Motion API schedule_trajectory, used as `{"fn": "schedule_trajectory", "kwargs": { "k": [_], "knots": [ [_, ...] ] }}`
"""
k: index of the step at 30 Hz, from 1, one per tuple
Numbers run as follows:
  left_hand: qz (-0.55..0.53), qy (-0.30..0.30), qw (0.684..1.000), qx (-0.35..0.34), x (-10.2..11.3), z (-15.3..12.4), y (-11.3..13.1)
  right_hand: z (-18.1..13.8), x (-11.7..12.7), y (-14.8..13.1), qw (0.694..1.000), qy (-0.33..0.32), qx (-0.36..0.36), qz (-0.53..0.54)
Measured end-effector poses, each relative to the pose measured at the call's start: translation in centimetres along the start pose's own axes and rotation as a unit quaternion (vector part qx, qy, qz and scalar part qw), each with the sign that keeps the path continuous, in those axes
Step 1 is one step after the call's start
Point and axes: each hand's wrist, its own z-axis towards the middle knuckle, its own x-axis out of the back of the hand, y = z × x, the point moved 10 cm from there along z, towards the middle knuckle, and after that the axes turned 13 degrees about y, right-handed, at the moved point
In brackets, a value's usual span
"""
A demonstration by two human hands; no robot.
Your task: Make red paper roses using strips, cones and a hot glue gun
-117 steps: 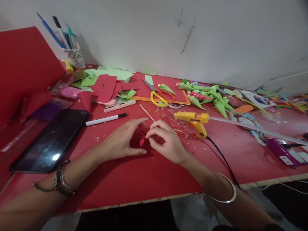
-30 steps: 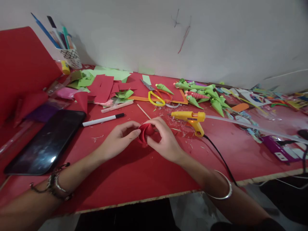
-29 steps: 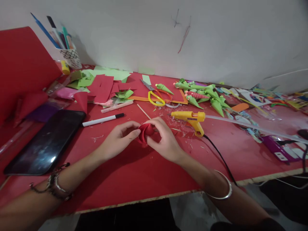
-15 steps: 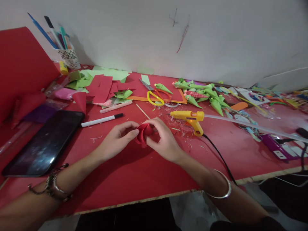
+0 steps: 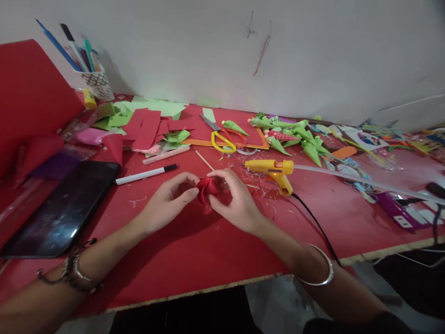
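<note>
Between my two hands is a piece of curled red paper [image 5: 207, 189], rolled into overlapping layers just above the red tabletop. My left hand [image 5: 175, 197] pinches its left edge between thumb and fingers. On the other side, my right hand [image 5: 236, 199] grips the paper with the thumb below and the fingers over the top, hiding part of it. A thin wooden stick [image 5: 204, 160] lies just beyond my fingers. To the right rests a yellow hot glue gun [image 5: 271, 170] with a long clear glue stick in its back.
Scissors [image 5: 224, 141], red paper strips [image 5: 148, 130] and green paper cones [image 5: 308, 144] lie toward the wall. On the left are a white marker [image 5: 142, 175], a black phone [image 5: 66, 208] and a pen cup [image 5: 97, 85]. A purple box [image 5: 399, 211] sits at right.
The red paper has turned slightly in my fingers, and its curled layers show at a different angle. Both hands keep their hold. The whole view has shifted a little.
</note>
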Motion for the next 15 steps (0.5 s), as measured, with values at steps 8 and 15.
{"fn": "schedule_trajectory", "kwargs": {
  "k": [8,15],
  "knots": [
    [-0.044,0.008,0.999,-0.028,0.0,0.2,0.4,-0.1,0.5,0.3,0.999,0.031,-0.007,0.026],
    [-0.050,-0.004,0.998,-0.042,-0.1,-0.2,0.4,0.0,0.6,-1.7,0.997,0.013,0.071,-0.009]
  ]
}}
